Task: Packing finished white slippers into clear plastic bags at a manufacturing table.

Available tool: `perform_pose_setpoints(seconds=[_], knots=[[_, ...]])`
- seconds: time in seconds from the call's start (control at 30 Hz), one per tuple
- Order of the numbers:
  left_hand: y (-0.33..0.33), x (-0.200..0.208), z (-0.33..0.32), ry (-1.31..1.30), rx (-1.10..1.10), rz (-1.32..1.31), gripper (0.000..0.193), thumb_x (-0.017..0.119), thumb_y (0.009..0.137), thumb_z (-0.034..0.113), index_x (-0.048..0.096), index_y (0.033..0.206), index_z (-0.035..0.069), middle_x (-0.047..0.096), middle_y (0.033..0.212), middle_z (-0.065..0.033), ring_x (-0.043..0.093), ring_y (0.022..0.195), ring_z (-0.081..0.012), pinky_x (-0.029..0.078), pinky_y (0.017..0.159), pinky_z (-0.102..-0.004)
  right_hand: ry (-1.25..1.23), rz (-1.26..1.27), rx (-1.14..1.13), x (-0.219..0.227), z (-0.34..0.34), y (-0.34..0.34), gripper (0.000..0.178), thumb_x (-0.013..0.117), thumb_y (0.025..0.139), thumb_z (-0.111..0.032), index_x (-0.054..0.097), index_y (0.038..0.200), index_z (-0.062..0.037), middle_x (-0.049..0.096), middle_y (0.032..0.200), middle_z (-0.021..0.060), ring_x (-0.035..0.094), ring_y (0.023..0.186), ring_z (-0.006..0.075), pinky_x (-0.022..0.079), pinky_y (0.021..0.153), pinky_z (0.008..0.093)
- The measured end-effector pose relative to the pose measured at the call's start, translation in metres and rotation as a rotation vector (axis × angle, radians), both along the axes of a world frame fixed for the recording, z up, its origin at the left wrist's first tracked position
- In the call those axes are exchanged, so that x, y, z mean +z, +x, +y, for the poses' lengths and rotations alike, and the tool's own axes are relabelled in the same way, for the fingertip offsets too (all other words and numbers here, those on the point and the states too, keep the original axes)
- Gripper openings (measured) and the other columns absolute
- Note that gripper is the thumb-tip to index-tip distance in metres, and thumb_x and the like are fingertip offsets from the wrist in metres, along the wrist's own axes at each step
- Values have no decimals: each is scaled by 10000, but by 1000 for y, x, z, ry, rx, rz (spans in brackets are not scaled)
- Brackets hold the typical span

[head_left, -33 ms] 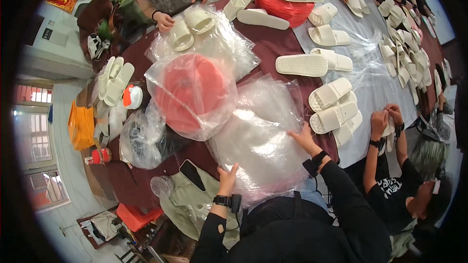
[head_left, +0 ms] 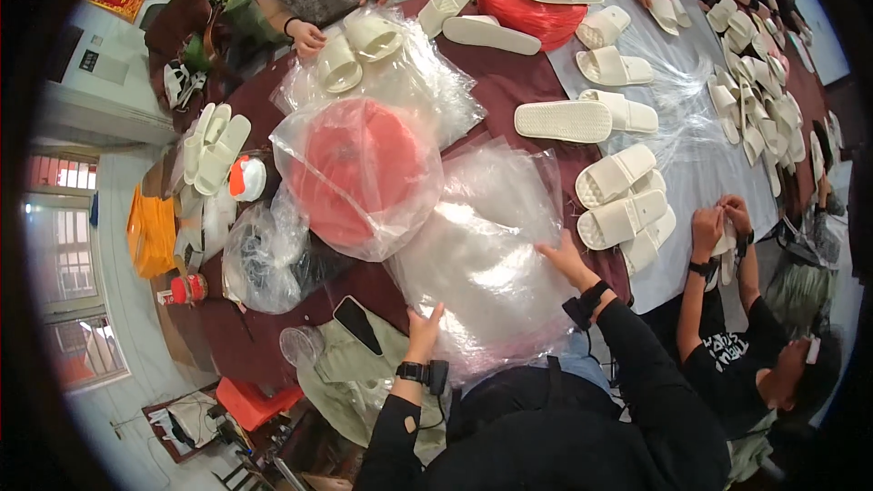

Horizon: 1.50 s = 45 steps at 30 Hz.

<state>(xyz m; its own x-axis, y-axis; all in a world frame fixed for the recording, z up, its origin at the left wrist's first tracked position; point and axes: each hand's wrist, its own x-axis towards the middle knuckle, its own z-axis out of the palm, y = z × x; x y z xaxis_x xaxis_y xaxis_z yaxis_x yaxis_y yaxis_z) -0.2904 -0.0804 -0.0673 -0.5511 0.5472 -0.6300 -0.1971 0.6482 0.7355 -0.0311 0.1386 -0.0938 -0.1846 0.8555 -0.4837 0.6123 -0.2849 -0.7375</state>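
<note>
A stack of clear plastic bags (head_left: pixel 491 264) lies in front of me at the near table edge, shiny and slightly wrinkled. My left hand (head_left: pixel 425 332) holds its left side near the lower corner, thumb over the plastic. On the opposite side, my right hand (head_left: pixel 567 264) grips the stack higher up, thumb also on top. The other fingers of both hands show only in part. Just beyond the stack, a round red bundle (head_left: pixel 355 173) sits inside a clear bag. Cream slippers (head_left: pixel 623 205) lie to the right of the stack.
Across the table, a person's hand (head_left: pixel 307 38) rests by bagged slippers (head_left: pixel 339 65). At right, another person's hands (head_left: pixel 723 218) handle a slipper. A phone (head_left: pixel 359 325) lies on green cloth at my left. A red twine bundle (head_left: pixel 536 14) stands at the back; more slippers (head_left: pixel 759 82) pile far right.
</note>
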Motion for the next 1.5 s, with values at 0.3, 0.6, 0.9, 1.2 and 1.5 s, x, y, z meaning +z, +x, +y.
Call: perform_pose_setpoints(seconds=[0.3,0.6,0.9,1.2,1.5], knots=[[-8,-27,30,276,12,48,580,679,769,114,363,1220,-68,508,1164,-160,529,982,-214,450,826,-315,-92,410,-116,-13,21,-31,447,624,779,-86,472,1192,-10,571,1084,105,527,969,172,422,846,298],[-24,-14,18,185,-13,248,741,735,730,255,337,1292,-20,512,1182,-188,525,1029,-243,423,886,-342,-281,440,46,0,30,-21,618,658,811,-172,324,1306,-11,535,1137,127,493,1056,205,385,914,311],[63,70,-20,-90,-534,1179,768,610,746,529,299,1392,253,208,1436,-185,185,1304,-431,149,1017,-619,453,-12,277,45,-7,12,977,693,750,-387,91,1419,-6,157,1432,291,230,1322,381,240,1063,403],[97,49,-16,-144,-909,1049,676,596,778,472,343,1375,280,154,1469,-175,89,1344,-427,69,1034,-631,684,-367,445,74,-25,39,953,696,730,-402,133,1426,-74,203,1420,274,337,1226,428,346,933,494],[84,56,-21,64,-1348,1025,717,659,749,333,340,1374,182,207,1449,-187,203,1318,-401,142,1053,-576,362,-73,-88,75,-99,166,197,545,840,-101,592,1019,-34,614,994,134,567,945,306,452,814,366]])
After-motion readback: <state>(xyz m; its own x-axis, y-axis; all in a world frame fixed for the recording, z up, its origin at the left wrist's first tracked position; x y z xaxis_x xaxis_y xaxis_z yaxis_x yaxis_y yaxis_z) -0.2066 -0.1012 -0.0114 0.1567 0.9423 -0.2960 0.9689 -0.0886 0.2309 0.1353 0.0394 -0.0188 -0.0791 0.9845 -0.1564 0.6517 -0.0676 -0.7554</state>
